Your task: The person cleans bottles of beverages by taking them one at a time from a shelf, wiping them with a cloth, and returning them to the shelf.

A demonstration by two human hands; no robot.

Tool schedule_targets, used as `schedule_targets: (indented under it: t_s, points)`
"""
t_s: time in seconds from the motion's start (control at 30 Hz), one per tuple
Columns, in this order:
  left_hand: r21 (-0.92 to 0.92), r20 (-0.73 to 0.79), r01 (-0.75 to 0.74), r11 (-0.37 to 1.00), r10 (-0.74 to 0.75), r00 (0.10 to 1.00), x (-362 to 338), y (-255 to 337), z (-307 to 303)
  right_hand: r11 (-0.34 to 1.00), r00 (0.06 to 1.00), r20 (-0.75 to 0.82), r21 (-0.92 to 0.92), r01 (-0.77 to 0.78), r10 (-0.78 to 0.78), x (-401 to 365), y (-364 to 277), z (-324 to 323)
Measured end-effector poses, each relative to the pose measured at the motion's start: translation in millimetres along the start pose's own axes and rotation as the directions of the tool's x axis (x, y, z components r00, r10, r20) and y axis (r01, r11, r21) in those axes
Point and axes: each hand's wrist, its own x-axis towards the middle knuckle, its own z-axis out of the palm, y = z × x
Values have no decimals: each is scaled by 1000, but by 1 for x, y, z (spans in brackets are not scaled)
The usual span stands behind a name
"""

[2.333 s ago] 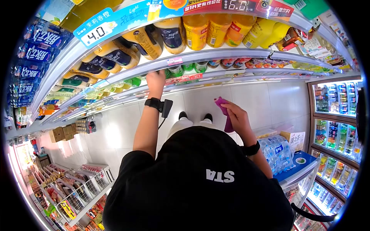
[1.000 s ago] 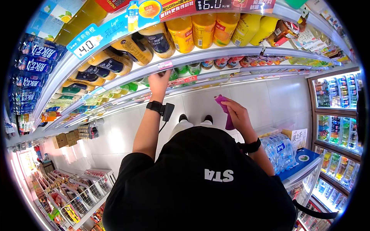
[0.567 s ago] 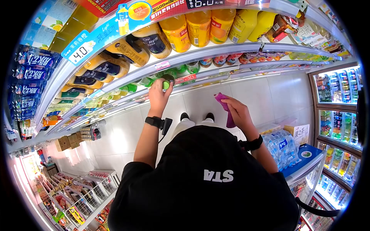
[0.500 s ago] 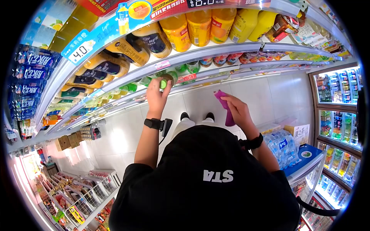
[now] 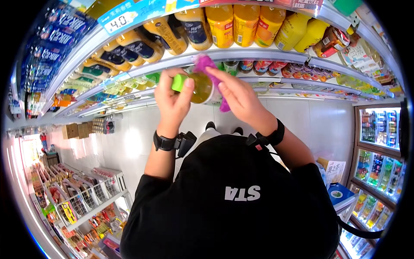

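Note:
My left hand point(image 5: 172, 97) grips a drink bottle point(image 5: 201, 88) by its neck, just below the bright green cap point(image 5: 178, 82). The bottle lies tilted on its side in front of the shelves, with yellow-green liquid inside. In my right hand point(image 5: 241, 95) is a purple cloth point(image 5: 207, 64), pressed against the bottle's far end and partly hidden behind my fingers. The cloth and fingertips are slightly blurred.
Shelves ahead hold rows of orange juice bottles point(image 5: 246, 26), yellow bottles point(image 5: 293, 32) and blue-labelled packs point(image 5: 56, 43). Lit drink fridges point(image 5: 379, 129) stand at right. Behind at left is a wire rack point(image 5: 86, 198) of snacks; cardboard boxes point(image 5: 77, 131) sit on the floor point(image 5: 129, 142).
My left hand has lifted the green-capped bottle off the lower shelf area. My right hand has moved left and up, bringing the purple cloth onto the bottle. My view has shifted slightly.

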Motion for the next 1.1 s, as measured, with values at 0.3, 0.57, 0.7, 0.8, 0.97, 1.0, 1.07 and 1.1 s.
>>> schedule_targets:
  t_s: [0.3,0.57,0.7,0.8,0.97,1.0,1.07,1.1]
  points:
    - [-188,-51,205,961,-218,975,8,28,2,260,686,252,794,-550,683,-37,68,9]
    - [-311,61,213,926,-204,977,16,42,24,-219,572,472,863,-456,671,-57,70,12]
    - [-352,301,246,903,-140,943,-26,3,32,-246,648,435,898,-365,625,-46,43,3]
    - [-461,308,371,806,-247,919,-52,-1,54,32,629,238,922,-386,740,-50,44,20]
    - [-521,146,429,738,-417,897,-53,7,52,57,555,367,796,-602,746,-43,28,6]
    - [-540,116,399,741,-405,907,-52,11,49,58,558,369,796,-603,743,-43,23,0]
    - [-539,35,378,752,-428,903,-54,8,37,75,506,590,602,-795,630,-44,19,-10]
    - [-441,27,368,819,-397,917,-55,-1,26,186,536,563,561,-807,629,-49,25,-15]
